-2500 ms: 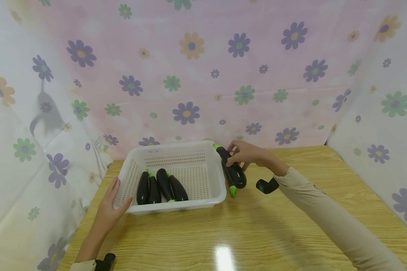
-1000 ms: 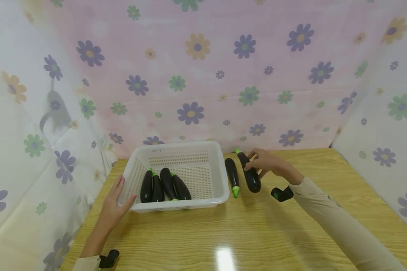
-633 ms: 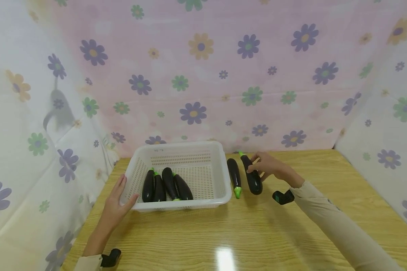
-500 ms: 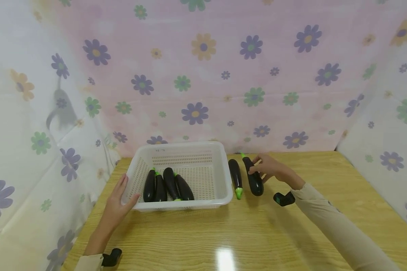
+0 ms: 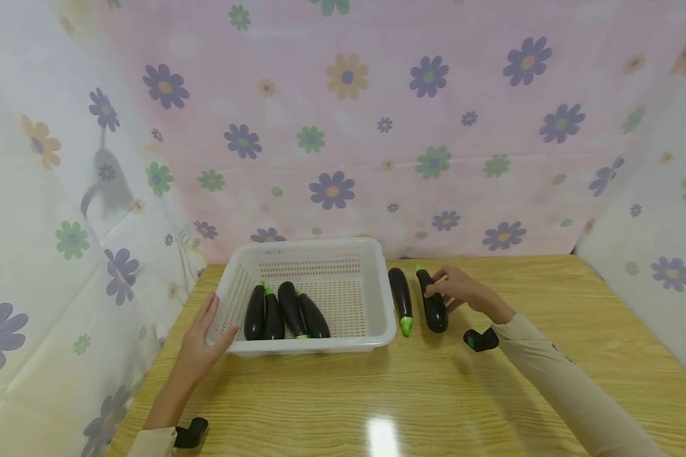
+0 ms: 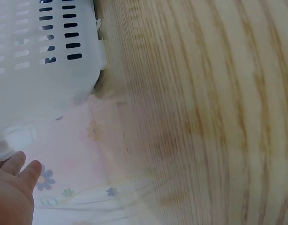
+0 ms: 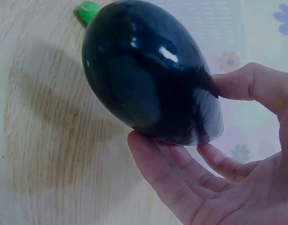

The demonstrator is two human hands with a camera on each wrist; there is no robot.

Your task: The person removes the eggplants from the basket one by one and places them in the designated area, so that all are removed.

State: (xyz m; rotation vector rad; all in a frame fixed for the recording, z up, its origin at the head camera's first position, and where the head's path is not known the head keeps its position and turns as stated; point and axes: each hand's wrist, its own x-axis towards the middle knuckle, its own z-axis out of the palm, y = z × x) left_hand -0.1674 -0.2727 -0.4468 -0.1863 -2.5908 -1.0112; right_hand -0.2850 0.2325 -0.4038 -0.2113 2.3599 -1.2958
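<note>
My right hand [image 5: 460, 289] pinches a dark, glossy eggplant [image 5: 436, 312] between thumb and fingers, right of the basket. Its green tip points to the back wall; the right wrist view shows the thick end of the eggplant [image 7: 144, 70] up close. Left of it, another eggplant [image 5: 400, 293] lies on the table along the basket's right side, green cap toward the front. The white plastic basket [image 5: 326, 344] holds several eggplants [image 5: 289, 310] side by side in its left half. At the basket's front left corner rests my left hand [image 5: 197, 346], fingers extended along the side, thumb by the front rim.
Everything stands on a wood-grain table [image 5: 320, 406]. A flower-printed cloth [image 5: 343, 139] hangs directly behind the basket and along both sides. A black wrist device [image 5: 481, 339] sits below the right wrist, another near the left cuff.
The right hand has carried its eggplant from beside the basket's right rim, over the other eggplant, to a place further right and lower. Lately it barely moves. The left hand stays at the basket.
</note>
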